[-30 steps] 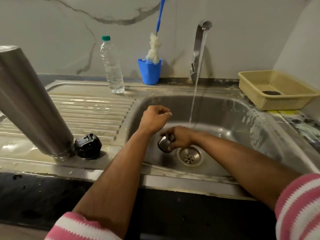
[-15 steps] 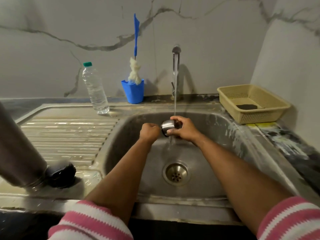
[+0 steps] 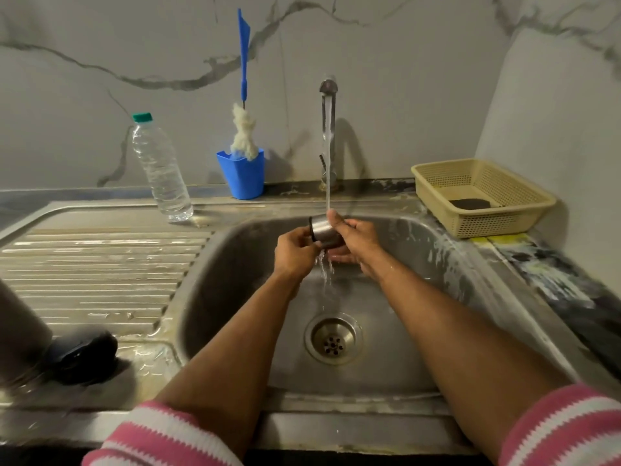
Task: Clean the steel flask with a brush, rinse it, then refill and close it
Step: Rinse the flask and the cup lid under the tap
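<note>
The small round steel flask cap (image 3: pixel 324 233) has come up from near the sink drain (image 3: pixel 333 339) into the tap's (image 3: pixel 327 92) running stream, with the left hand (image 3: pixel 295 252) joining the right hand (image 3: pixel 358 245) on it. Both sets of fingers are curled around the cap, so rinsing looks underway. It lies on its side, shiny and wet, with a dark ring at its left rim. Left of the drain, on the desk, the tall steel flask body (image 3: pixel 20 331) waits beside a black stopper (image 3: pixel 84 356).

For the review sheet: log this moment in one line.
rinse | both hands hold steel cup under running tap | flask on drainboard
</note>
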